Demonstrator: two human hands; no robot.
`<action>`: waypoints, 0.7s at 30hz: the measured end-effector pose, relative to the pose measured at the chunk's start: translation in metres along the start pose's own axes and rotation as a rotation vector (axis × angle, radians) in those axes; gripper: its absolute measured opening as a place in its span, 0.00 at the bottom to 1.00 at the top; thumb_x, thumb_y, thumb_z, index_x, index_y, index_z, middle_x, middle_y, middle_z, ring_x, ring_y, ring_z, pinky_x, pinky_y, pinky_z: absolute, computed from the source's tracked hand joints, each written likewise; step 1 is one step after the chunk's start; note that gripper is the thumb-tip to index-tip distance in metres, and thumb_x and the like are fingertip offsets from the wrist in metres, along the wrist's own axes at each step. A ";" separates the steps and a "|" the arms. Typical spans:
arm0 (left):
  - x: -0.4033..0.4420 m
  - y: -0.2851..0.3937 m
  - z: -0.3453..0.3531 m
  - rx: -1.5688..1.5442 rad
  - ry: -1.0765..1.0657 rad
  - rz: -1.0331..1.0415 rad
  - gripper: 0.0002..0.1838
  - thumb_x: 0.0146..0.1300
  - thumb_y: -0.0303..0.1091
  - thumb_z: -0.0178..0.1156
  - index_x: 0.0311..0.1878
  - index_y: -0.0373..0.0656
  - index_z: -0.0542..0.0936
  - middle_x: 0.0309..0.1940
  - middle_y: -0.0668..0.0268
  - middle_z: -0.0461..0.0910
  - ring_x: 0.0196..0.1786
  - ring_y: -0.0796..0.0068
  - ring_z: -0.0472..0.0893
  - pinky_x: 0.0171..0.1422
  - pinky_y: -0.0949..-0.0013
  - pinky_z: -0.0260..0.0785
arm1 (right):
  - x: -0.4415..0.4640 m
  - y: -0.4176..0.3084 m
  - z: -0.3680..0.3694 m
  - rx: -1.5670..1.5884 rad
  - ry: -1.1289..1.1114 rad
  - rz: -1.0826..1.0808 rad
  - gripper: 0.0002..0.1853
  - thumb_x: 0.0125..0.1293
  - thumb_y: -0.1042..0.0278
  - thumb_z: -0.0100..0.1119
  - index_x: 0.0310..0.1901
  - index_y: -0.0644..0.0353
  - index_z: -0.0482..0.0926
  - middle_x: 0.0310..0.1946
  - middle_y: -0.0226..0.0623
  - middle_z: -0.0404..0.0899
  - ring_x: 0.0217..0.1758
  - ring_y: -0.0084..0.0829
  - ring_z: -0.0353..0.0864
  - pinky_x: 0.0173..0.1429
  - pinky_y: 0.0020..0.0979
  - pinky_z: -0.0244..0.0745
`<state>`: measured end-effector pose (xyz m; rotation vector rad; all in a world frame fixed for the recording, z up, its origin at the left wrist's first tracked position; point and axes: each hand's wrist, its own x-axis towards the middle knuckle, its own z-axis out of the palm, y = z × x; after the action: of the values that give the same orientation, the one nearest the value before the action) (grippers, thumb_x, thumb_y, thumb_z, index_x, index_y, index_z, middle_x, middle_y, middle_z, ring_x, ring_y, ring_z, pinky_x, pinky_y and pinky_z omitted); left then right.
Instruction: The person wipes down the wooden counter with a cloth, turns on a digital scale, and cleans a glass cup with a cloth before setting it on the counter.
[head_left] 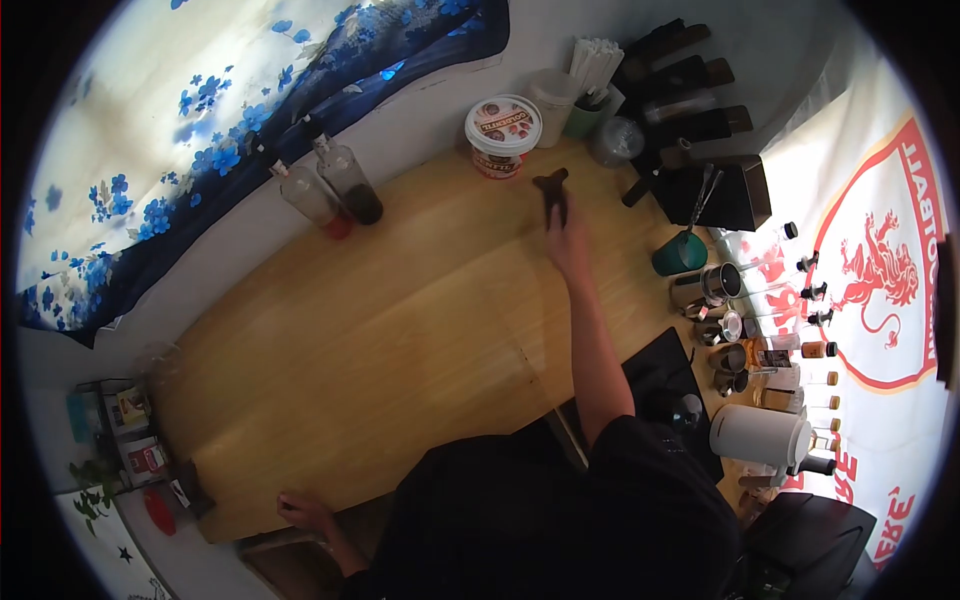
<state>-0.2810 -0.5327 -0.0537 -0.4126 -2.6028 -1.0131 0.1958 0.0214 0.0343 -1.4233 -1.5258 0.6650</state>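
Observation:
My right hand (568, 243) reaches far across the wooden counter (400, 310) and is closed on a dark brown thing (552, 188) with a forked upper end, possibly a cloth; its exact kind is unclear. Just behind it stands a white tub (503, 135) with a printed lid. Down at the counter's near left edge is my left hand (308, 512), its fingers curled. What they hold, if anything, does not show. Below that hand is what looks like an open drawer (285, 565), partly covered by my forearm.
Two glass bottles (347, 180) stand by the curtain. A knife block (735, 190), a green cup (680, 253), metal cups (730, 357) and several small bottles line the right side. Nearer are a black mat (660, 375) and a white kettle (760, 435). A small shelf (130, 435) is at left.

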 end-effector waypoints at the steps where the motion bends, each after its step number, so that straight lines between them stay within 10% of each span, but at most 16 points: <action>1: -0.001 0.001 0.000 0.001 0.002 -0.005 0.25 0.79 0.48 0.49 0.52 0.29 0.76 0.48 0.46 0.81 0.52 0.50 0.79 0.59 0.54 0.70 | 0.006 0.012 -0.001 -0.157 0.061 -0.089 0.22 0.74 0.70 0.48 0.68 0.59 0.70 0.66 0.50 0.74 0.70 0.51 0.71 0.75 0.42 0.61; 4: -0.001 -0.001 0.001 -0.038 0.010 -0.062 0.25 0.79 0.48 0.48 0.52 0.29 0.76 0.48 0.46 0.81 0.52 0.51 0.79 0.59 0.54 0.70 | 0.003 0.044 0.026 -0.702 0.040 -0.231 0.25 0.69 0.75 0.50 0.68 0.54 0.71 0.68 0.44 0.72 0.73 0.48 0.68 0.77 0.49 0.56; 10: 0.000 -0.005 0.003 0.010 0.020 -0.010 0.24 0.79 0.48 0.48 0.52 0.30 0.76 0.49 0.47 0.80 0.50 0.50 0.79 0.57 0.55 0.70 | -0.029 0.004 0.048 -0.333 -0.475 -0.448 0.28 0.67 0.77 0.51 0.69 0.50 0.70 0.71 0.40 0.70 0.77 0.39 0.65 0.79 0.57 0.49; 15: -0.003 -0.001 0.002 -0.071 0.020 -0.039 0.24 0.79 0.48 0.48 0.51 0.31 0.76 0.48 0.48 0.80 0.50 0.53 0.79 0.57 0.56 0.71 | -0.018 -0.011 0.071 -0.465 -0.231 -0.079 0.32 0.63 0.77 0.52 0.71 0.56 0.67 0.73 0.39 0.68 0.80 0.38 0.59 0.81 0.56 0.45; 21: -0.004 -0.005 0.005 -0.106 0.042 -0.023 0.21 0.79 0.44 0.50 0.52 0.30 0.76 0.48 0.47 0.79 0.50 0.52 0.79 0.57 0.55 0.72 | -0.076 -0.038 0.126 -0.549 -0.457 -0.542 0.36 0.61 0.77 0.52 0.75 0.56 0.63 0.78 0.38 0.58 0.83 0.35 0.52 0.83 0.54 0.37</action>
<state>-0.2801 -0.5333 -0.0616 -0.3832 -2.5305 -1.1581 0.0606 -0.0346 -0.0073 -1.1795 -2.4749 0.2427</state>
